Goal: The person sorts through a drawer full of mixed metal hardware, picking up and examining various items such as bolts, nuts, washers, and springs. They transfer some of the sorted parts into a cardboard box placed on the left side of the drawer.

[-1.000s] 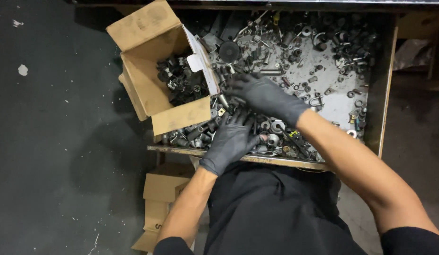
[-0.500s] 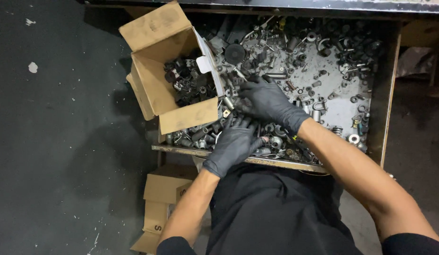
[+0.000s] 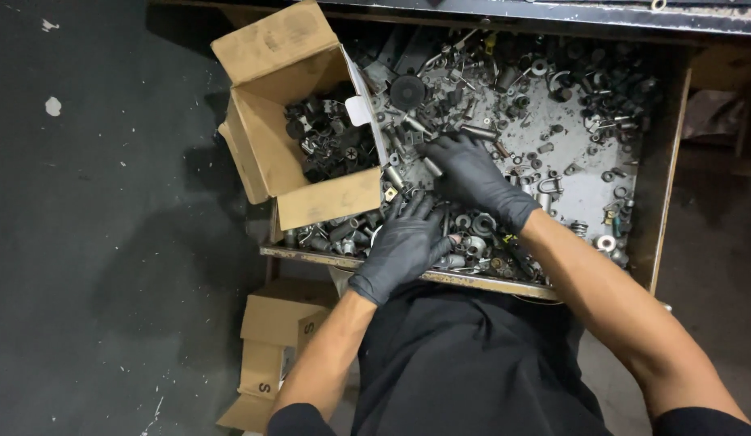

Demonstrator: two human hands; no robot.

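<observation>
Over a dark concrete floor, a shallow drawer (image 3: 670, 161) holds small metal fittings (image 3: 472, 230), heavy, hard, oily-looking, best pinched singly; the gloved left hand (image 3: 403, 242) spreads flat on them, the right hand (image 3: 472, 173) curls over some just beyond, grip unclear, cardboard box (image 3: 299, 153) left.

A workshop: a wide drawer (image 3: 662, 202) heaped with greasy nuts, bolts and washers (image 3: 504, 105), cardboard boxes (image 3: 270, 339) on stained concrete floor (image 3: 93, 242).

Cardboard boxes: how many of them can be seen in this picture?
3. One open cardboard box with dark metal parts stands at the tray's left end, beside the left hand. Two closed boxes lie on the floor below: and. More may be hidden.
</observation>
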